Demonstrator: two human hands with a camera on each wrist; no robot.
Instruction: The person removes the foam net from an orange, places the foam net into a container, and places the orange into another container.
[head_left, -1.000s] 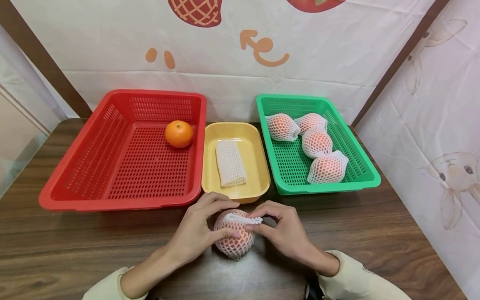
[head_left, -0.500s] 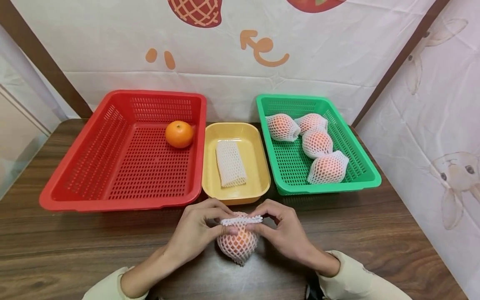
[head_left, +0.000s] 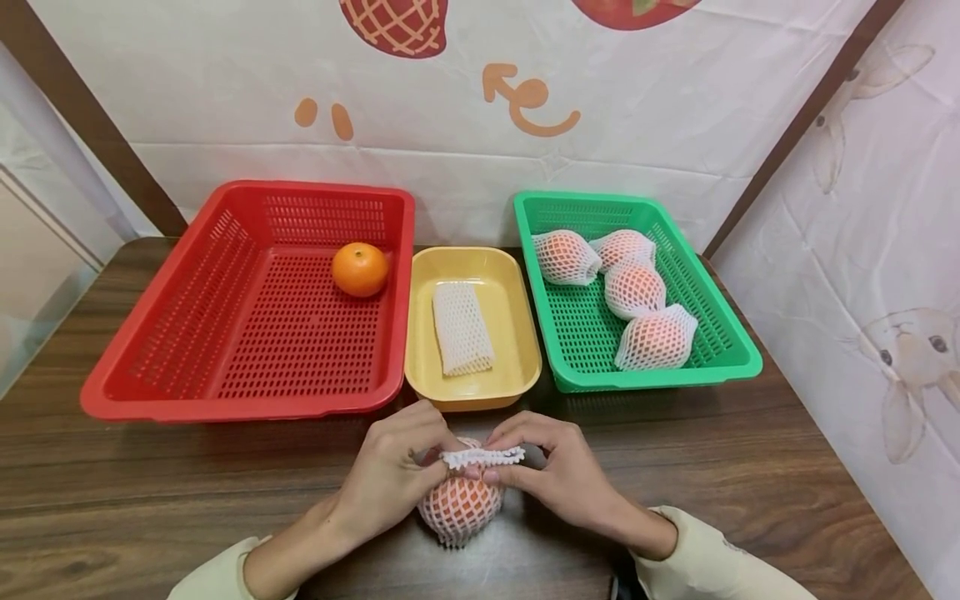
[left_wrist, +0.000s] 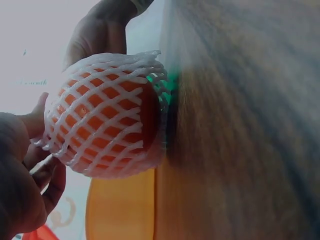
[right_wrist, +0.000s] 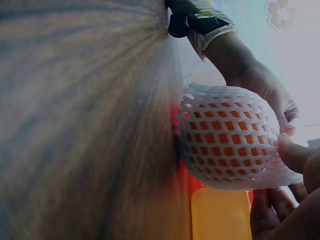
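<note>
The dark brown wooden table (head_left: 750,467) shows streaked grain with a faint sheen. The red perforated plastic basket (head_left: 150,350) and green perforated plastic basket (head_left: 720,333) look smooth, the yellow plastic tray (head_left: 517,333) glossy. The white foam mesh sleeve (head_left: 459,507) looks soft and matt; the bare orange (head_left: 361,269) is finely dimpled.

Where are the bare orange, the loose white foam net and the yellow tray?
bare orange (head_left: 360,269), head view, middle of its peel.
loose white foam net (head_left: 461,327), head view, middle of the flat mesh.
yellow tray (head_left: 522,329), head view, bare right inner wall.
</note>
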